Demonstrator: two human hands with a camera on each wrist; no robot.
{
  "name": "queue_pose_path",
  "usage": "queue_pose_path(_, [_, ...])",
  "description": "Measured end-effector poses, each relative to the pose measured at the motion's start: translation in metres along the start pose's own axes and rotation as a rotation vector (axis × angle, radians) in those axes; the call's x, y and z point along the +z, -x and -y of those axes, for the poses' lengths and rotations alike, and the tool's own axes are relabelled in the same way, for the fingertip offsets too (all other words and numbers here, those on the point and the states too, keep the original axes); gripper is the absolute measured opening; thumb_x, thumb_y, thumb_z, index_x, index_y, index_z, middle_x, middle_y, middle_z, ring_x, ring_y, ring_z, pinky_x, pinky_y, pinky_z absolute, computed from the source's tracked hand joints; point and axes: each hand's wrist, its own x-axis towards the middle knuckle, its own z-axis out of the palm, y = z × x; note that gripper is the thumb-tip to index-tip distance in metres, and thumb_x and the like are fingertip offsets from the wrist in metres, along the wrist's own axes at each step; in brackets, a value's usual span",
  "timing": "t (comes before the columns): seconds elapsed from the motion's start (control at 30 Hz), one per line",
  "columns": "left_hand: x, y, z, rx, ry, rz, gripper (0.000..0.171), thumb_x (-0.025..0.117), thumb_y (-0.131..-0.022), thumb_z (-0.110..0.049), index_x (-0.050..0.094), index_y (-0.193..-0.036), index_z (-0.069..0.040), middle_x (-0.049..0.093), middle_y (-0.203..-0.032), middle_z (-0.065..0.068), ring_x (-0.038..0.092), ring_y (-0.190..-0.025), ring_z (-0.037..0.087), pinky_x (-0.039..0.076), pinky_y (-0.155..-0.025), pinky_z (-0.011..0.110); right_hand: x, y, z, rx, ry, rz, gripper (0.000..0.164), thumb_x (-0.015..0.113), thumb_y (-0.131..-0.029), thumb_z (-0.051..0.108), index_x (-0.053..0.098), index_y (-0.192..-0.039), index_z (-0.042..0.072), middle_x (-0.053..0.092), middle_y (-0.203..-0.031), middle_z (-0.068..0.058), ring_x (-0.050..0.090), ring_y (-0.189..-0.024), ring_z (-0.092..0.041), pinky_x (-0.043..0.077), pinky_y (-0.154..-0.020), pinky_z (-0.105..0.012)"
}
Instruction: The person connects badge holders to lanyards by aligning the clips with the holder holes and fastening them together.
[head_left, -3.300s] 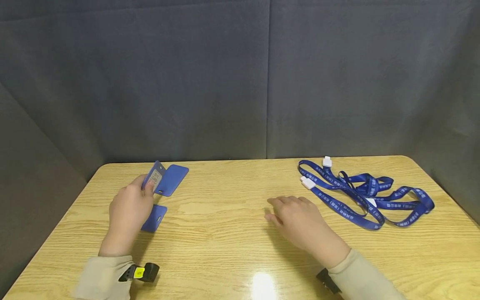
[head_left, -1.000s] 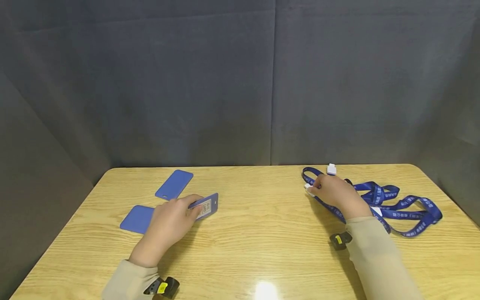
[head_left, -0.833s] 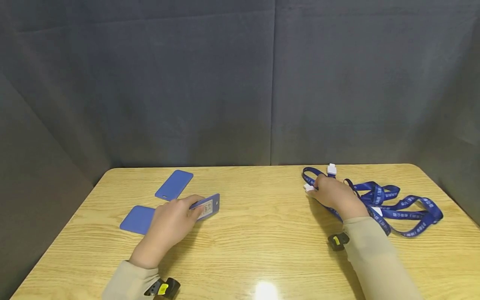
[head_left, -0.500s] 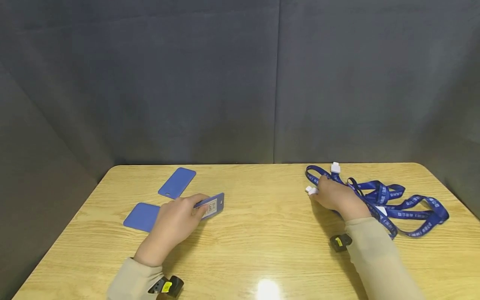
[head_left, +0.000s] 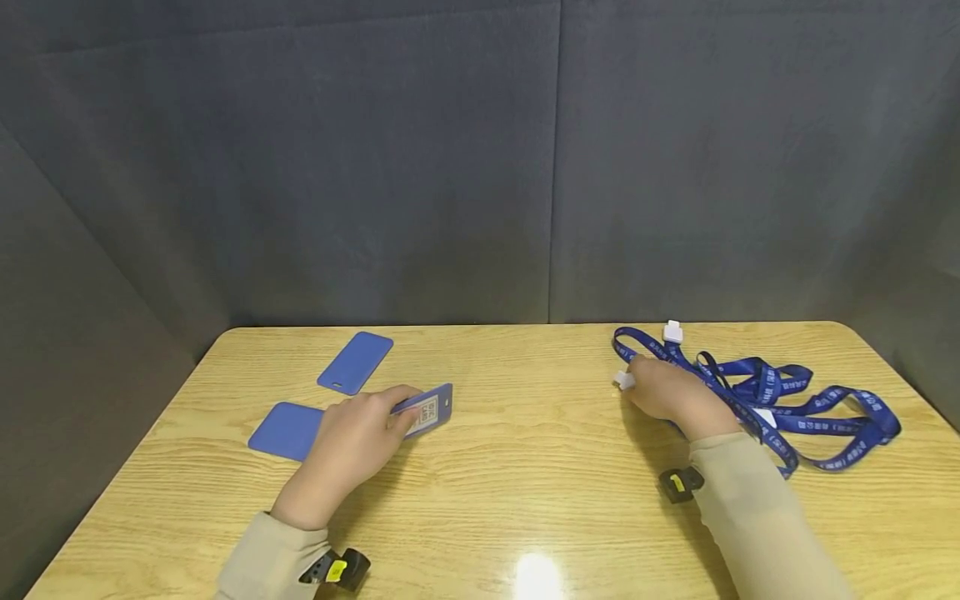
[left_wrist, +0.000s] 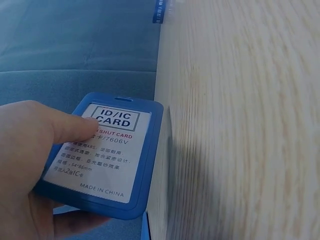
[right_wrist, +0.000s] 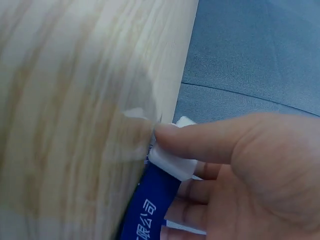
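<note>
Head view shows two hands, three blue cardholders, three white clips.

the card holder is blue, the lanyards navy with white lettering, the table yellow-grained.

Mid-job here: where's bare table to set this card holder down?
Widest free patch: the middle of the table, between the left hand with its card holder and the right hand, running back to the curtain. Crowded: the right side, where lanyards overlap, and the left, where two more card holders lie.
</note>
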Motion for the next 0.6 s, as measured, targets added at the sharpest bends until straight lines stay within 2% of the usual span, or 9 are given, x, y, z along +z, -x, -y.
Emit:
queue_pose_path(0.23, [0.0,0.0,-0.001,0.009,-0.013,-0.006,0.026,0.061,-0.09,-0.03,0.065,-0.115,-0.022,0.069,-0.089,-0.001,0.044,-0.051,0.01,0.03,-0.039,0.03,-0.001,-0.001,0.002,0.049,-0.011,-0.187,0.029,0.051,-0.094,0.019,0.053,-0.113,-0.002,0.062,-0.103,-0.021,0.059,-0.081,-0.032,0.044,-0.07,-0.053])
queue_pose_path(0.43, [0.0,0.0,0.0,0.013,-0.005,-0.01,0.026,0.06,-0.091,-0.031,0.065,-0.115,-0.022,0.069,-0.088,-0.003,0.046,-0.054,0.01,0.03,-0.04,0.029,-0.006,-0.001,0.011,0.031,-0.039,-0.29,0.033,0.053,-0.094,0.022,0.052,-0.119,0.0,0.065,-0.095,-0.019,0.055,-0.066,-0.025,0.045,-0.059,-0.046])
queue_pose_path(0.6, [0.0,0.0,-0.001,0.025,0.008,-0.026,0.027,0.059,-0.091,-0.032,0.064,-0.116,-0.023,0.068,-0.082,-0.004,0.043,-0.051,0.01,0.029,-0.04,0.03,-0.012,0.003,0.019,0.007,-0.095,-0.357,0.035,0.051,-0.096,0.029,0.053,-0.116,0.001,0.064,-0.095,-0.019,0.059,-0.073,-0.028,0.045,-0.063,-0.047])
